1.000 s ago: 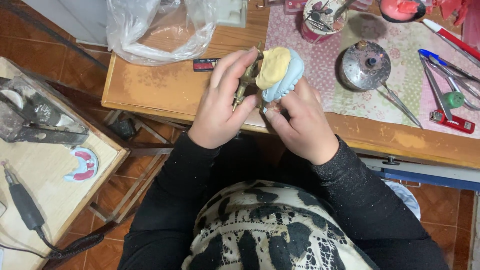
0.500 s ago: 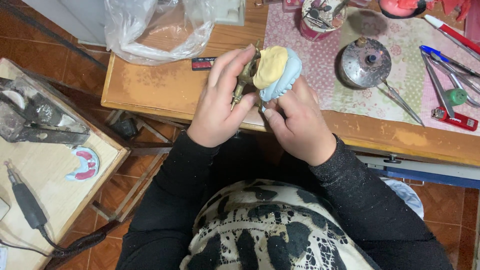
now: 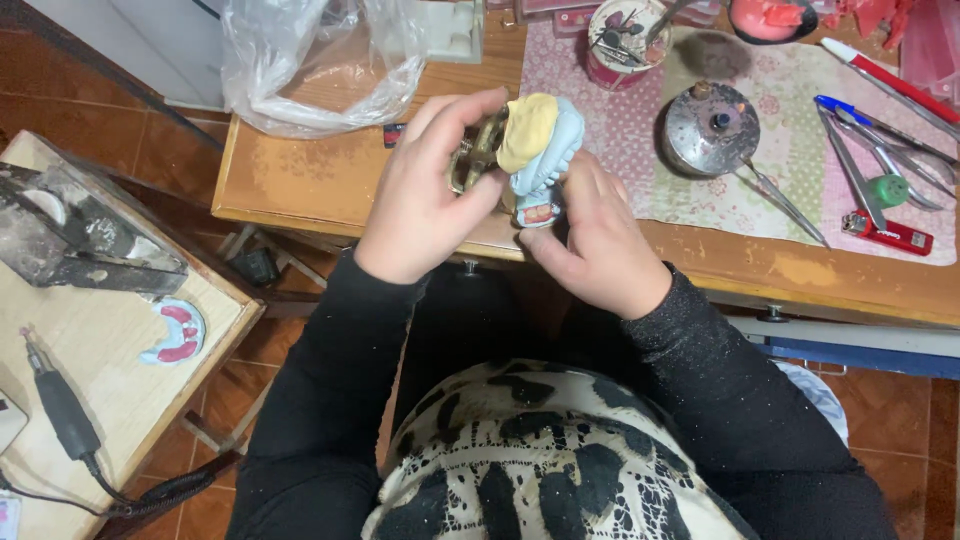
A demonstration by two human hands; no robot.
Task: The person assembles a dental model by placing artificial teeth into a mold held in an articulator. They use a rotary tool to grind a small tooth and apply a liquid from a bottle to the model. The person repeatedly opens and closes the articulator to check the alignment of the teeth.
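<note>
Wooden desk (image 3: 300, 195) lies beyond both hands, carrying a round metal burner (image 3: 710, 130) off to the right. Between the hands sits a blue-and-yellow plaster dental cast (image 3: 540, 150) on what looks like a brass articulator: stiff, brittle, best gripped by its base. Left hand (image 3: 425, 205) curls closed around the frame; right hand (image 3: 595, 240) pinches the cast's underside.

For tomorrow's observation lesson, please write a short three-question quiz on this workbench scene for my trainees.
1. True or false: both hands hold the blue and yellow dental cast.
2. What red thing lies at the table's right end? A) lighter B) cup C) brush
3. Where does the clear plastic bag lie, seen from the person?

Key
1. True: left hand and right hand hold it.
2. A, the lighter.
3. Left, on the table.
</note>
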